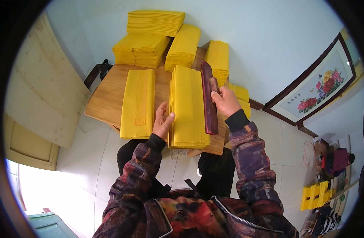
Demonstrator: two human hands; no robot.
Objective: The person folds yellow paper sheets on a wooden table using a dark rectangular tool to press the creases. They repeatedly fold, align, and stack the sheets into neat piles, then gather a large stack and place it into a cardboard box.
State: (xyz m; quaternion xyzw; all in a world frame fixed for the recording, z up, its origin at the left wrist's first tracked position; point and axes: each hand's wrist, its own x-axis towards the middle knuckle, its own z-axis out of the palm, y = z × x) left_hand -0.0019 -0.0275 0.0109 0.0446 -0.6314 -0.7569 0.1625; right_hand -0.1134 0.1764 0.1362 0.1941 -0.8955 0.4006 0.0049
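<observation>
A stack of folded yellow paper (188, 105) lies before me near the table's front edge. At its left side is my left hand (163, 122), open, fingers apart, the thumb by the sheets' edge. My right hand (227, 101) is closed round the short raised handle of a long, dark red wooden stamp block (208, 99). The block is tilted on its edge along the stack's right side; its face is hidden from me. To the left lies another folded yellow stack (138, 104), its top sheet carrying a faint reddish printed strip.
Several more yellow paper stacks (140, 49) fill the far part of the wooden table (104, 101), against the wall. A framed flower picture (316, 85) leans at the right. Yellow pieces (316, 195) and a dark red bag (335, 162) are at the lower right.
</observation>
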